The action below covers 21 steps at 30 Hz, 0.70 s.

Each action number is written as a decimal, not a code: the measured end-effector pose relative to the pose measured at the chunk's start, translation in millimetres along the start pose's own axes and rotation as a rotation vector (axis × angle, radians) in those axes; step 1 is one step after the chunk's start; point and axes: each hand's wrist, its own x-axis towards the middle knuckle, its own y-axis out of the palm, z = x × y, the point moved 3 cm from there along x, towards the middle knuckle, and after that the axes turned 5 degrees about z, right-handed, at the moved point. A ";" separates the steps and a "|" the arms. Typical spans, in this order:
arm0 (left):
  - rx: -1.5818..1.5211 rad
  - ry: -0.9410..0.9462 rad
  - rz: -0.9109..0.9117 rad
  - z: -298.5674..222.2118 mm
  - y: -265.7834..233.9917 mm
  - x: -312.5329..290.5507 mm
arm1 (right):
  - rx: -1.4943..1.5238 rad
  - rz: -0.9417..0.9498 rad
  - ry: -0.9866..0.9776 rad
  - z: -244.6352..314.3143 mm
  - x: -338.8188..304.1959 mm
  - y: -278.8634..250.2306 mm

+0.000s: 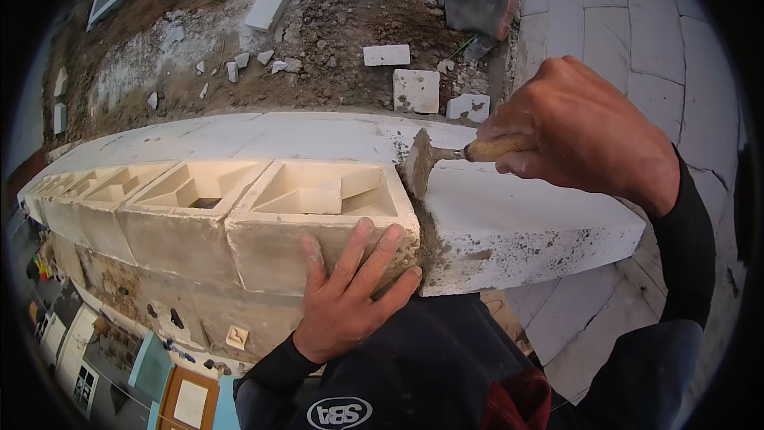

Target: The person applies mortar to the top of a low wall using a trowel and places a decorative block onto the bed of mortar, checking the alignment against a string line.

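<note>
My right hand (593,131) grips the wooden handle of a small trowel (420,161). Its mortar-smeared blade stands in the gap between a cream ventilation block (270,259) and a white masonry block (525,207). Grey mortar (430,243) fills the visible face of that joint and dots the white block. My left hand (350,302) lies flat with fingers spread against the near face of the ventilation block, beside the joint. Slanted inner pieces show in this block's opening.
More ventilation blocks (179,239) run in a row to the left. White walling (593,40) rises at the right. Beyond the row, soil (334,48) holds loose white blocks (415,91), rubble and a grey bucket-like container (473,6). Buildings (87,350) appear far below at lower left.
</note>
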 end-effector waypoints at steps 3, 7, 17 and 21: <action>-0.005 0.009 -0.008 1.2 -2.5 4.9 | -0.020 0.017 0.028 8.1 -4.9 -8.3; -0.019 0.008 0.044 2.5 -5.6 3.8 | -0.035 0.078 0.080 0.9 14.0 4.6; -0.060 0.023 0.016 5.4 -4.0 6.0 | -0.141 0.172 0.106 28.0 -22.4 -6.6; -0.083 -0.033 0.017 0.3 -8.0 4.3 | -0.074 0.029 0.102 64.5 -73.7 -62.7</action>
